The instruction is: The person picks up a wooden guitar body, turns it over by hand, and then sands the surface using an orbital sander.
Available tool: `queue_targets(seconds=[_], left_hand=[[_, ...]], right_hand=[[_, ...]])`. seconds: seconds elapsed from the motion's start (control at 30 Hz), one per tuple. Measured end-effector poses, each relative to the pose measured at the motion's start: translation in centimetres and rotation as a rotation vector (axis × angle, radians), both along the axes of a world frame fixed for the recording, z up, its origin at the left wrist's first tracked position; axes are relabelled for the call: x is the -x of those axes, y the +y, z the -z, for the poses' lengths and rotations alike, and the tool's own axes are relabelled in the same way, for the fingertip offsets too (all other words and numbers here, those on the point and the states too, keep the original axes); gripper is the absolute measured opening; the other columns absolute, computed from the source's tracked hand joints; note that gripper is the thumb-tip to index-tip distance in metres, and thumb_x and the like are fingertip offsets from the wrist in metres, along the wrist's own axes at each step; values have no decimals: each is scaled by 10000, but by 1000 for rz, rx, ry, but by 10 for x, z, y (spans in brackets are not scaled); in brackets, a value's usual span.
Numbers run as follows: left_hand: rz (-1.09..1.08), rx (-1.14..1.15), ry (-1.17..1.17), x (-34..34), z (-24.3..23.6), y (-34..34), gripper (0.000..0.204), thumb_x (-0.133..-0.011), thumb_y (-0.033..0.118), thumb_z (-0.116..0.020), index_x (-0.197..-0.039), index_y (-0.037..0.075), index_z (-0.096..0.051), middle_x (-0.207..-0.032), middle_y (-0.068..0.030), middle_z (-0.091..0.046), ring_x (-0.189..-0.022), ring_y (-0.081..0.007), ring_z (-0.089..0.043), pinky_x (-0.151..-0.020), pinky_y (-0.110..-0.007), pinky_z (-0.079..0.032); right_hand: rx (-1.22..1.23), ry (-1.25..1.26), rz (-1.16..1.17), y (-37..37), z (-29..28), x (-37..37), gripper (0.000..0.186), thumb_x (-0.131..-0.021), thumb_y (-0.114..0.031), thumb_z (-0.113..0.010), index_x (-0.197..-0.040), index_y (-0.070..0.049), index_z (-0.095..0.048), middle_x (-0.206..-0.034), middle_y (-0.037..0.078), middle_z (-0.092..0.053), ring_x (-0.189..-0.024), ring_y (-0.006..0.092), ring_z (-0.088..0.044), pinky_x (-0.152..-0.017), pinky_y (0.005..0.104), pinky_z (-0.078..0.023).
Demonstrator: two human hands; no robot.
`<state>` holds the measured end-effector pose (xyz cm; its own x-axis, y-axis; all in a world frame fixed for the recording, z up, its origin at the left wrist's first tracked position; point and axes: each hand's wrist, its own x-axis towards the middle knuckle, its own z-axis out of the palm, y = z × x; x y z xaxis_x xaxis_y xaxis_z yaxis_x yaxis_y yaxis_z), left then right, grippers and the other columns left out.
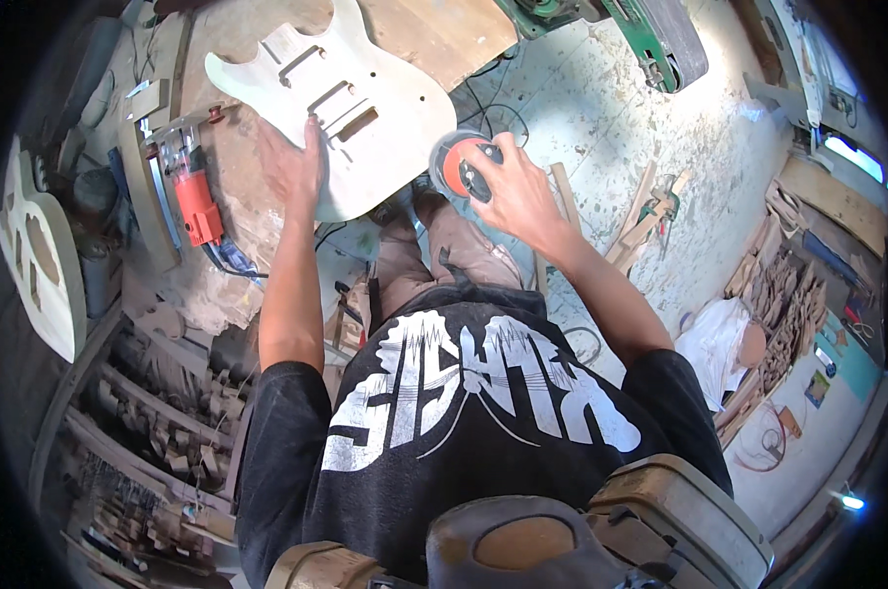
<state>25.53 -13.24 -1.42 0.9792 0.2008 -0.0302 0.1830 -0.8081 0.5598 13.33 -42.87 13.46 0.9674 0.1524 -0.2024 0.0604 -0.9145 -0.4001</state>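
A pale, unfinished electric guitar body (385, 147) with routed slots lies on the brown workbench, its rounded end toward me. My left hand (292, 169) holds its left edge, thumb on the upper face and fingers along the side. In my right hand (518, 191) is a round orange-and-black orbital sander (461, 165), gripped from above. The sander's disc is tilted beside the right edge of the body; I cannot tell whether it touches.
A red trim router (197, 201) with a clear base lies on the bench at left. Another guitar body (40, 245) stands at far left. A green belt sander (660, 44) sits at the top right. Wood strips and a clamp (660, 204) lie on the floor at right, near stacked offcuts (792, 285).
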Motion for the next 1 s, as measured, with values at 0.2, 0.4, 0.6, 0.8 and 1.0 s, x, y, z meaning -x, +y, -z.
queue_targets(seconds=[0.2, 0.4, 0.6, 0.8, 1.0], left_hand=[[-9, -36, 33, -3, 7, 2, 998, -948, 624, -617, -1633, -12, -268, -1630, -270, -381, -1492, -420, -396, -1221, -468, -336], [7, -40, -3, -1, 9, 2, 1011, -941, 640, -620, -1631, -13, -273, -1633, -270, -375, -1492, -423, -394, -1219, -472, -340], [-10, 22, -1, -3, 10, 3, 1023, -922, 590, -661, -1616, -55, -275, -1623, -297, -374, -1489, -442, -379, -1233, -477, -312], [-3, 5, 3, -1, 3, 1, 1013, -936, 617, -643, -1626, -24, -271, -1638, -258, -376, -1503, -417, -378, -1230, -477, -324], [-24, -28, -9, -3, 9, 1, 1001, -930, 607, -653, -1626, -9, -282, -1622, -267, -393, -1499, -422, -382, -1223, -481, -331]], right_hand=[[43, -48, -16, 14, 4, -12, 657, -722, -124, -827, -1324, -221, -583, -1190, 166, -506, -1036, 417, -662, -744, 500, -619], [-9, -32, -27, 17, 0, 4, 602, -740, -130, -820, -1290, -212, -590, -1175, 168, -509, -1042, 422, -655, -765, 508, -615], [34, -37, -52, 32, 1, -38, 629, -747, -132, -810, -1317, -227, -563, -1170, 177, -506, -1048, 429, -652, -822, 511, -604], [29, -29, 49, -3, -2, -22, 620, -787, -177, -802, -1355, -229, -559, -1220, 204, -526, -1017, 457, -679, -829, 517, -603], [66, -123, 69, -16, 2, -72, 611, -807, -216, -794, -1373, -229, -565, -1226, 211, -530, -1011, 454, -694, -837, 524, -605]])
